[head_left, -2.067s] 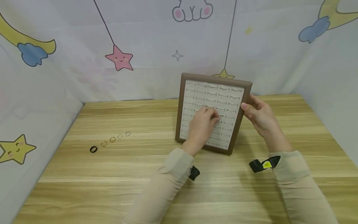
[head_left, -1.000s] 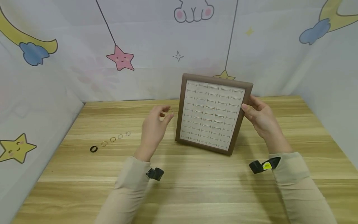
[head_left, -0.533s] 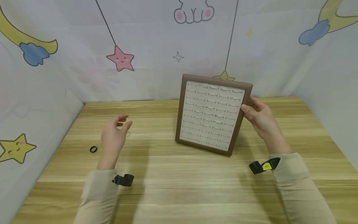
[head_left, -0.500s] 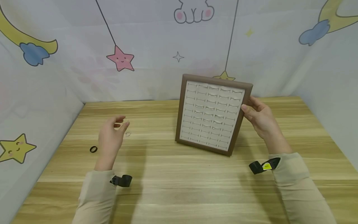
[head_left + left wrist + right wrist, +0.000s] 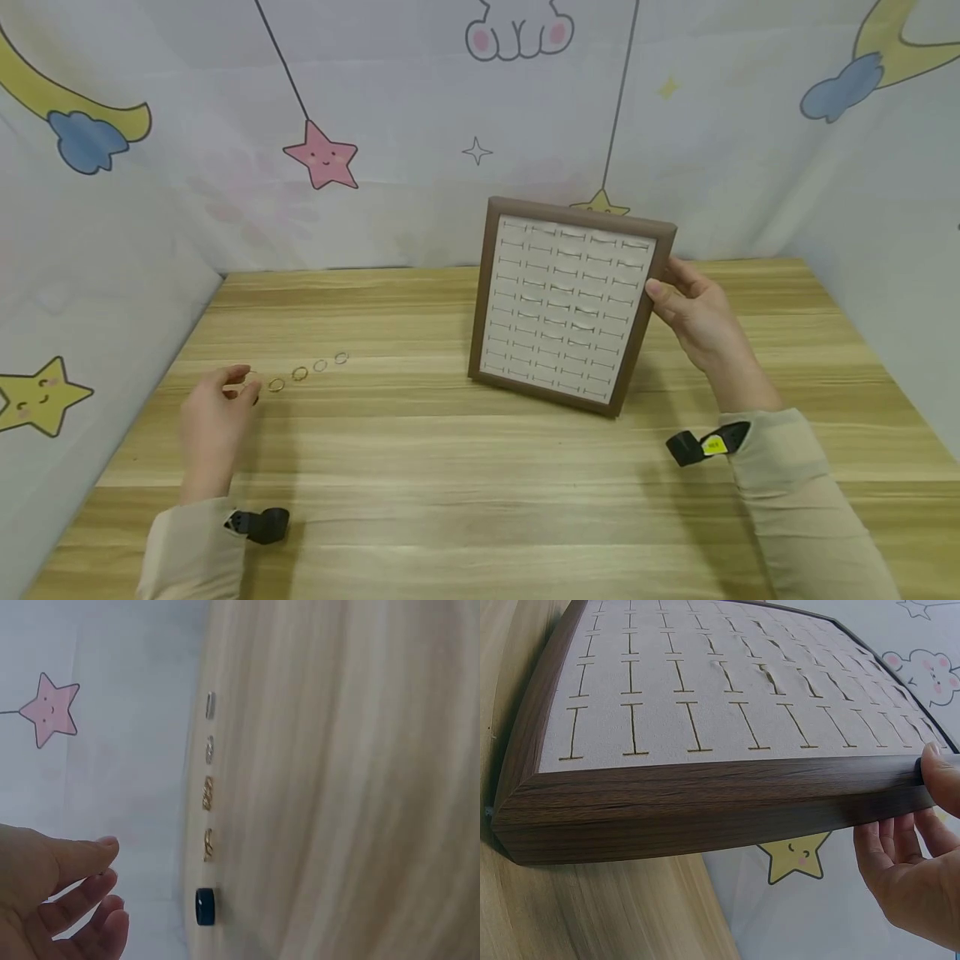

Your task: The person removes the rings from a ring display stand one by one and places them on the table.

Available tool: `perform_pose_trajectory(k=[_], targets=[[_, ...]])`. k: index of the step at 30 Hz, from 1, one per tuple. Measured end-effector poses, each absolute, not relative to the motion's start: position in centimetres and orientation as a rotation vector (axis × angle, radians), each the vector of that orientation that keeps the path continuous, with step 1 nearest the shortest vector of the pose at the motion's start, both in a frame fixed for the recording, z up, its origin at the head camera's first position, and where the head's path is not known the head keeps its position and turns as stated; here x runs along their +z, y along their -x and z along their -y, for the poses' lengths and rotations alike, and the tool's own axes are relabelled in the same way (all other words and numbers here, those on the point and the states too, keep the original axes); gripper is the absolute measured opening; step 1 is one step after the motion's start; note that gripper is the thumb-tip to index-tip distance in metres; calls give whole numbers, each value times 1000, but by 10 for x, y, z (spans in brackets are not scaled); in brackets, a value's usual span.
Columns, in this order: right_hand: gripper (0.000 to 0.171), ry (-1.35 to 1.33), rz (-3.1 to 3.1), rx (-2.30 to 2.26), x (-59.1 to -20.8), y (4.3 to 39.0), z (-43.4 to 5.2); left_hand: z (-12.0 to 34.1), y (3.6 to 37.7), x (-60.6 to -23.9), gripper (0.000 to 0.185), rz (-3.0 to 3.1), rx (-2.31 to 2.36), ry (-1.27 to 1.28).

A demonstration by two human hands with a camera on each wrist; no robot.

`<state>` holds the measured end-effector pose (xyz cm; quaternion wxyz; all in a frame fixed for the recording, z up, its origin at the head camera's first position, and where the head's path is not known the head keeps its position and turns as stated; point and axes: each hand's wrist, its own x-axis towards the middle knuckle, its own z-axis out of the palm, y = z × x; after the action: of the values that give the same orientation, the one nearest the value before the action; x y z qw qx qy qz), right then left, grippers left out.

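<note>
My right hand [image 5: 693, 312] grips the right edge of a brown-framed ring display board [image 5: 581, 214], which stands tilted on the wooden table. In the right wrist view the thumb [image 5: 941, 776] lies on the frame [image 5: 705, 802] and the fingers curl behind it. The board's pale slots look empty. My left hand [image 5: 246, 382] hovers low at the left end of a row of rings, thumb and forefinger close together on what looks like a faint thin ring. The left wrist view shows the hand [image 5: 105, 877] beside a black ring [image 5: 205, 906], two gold rings [image 5: 208, 844] and two silver ones [image 5: 209, 748].
Printed cloth walls [image 5: 97, 275] close off the table's left, back and right sides. Bare wood [image 5: 465, 483] stretches between my arms and in front of the board. The ring row [image 5: 300, 374] runs diagonally toward the back right. A black strap [image 5: 258, 525] sits on each wrist.
My left hand left the board's face pinching a small ring and swept left across the table to the near end of the ring row. The right hand and the board stayed put.
</note>
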<state>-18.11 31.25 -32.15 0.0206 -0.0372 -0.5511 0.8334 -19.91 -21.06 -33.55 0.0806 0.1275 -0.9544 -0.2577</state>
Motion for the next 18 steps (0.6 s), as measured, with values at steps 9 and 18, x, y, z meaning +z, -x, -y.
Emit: perform_pose_trajectory(k=[9,18], targets=[[82,119,1700,2584,-321,183,-312,239,187,-347,38,2943,-683,-441],[80,136,1712,2576,-322,182,-312,252,183,-352,35,2995,-613,-476]])
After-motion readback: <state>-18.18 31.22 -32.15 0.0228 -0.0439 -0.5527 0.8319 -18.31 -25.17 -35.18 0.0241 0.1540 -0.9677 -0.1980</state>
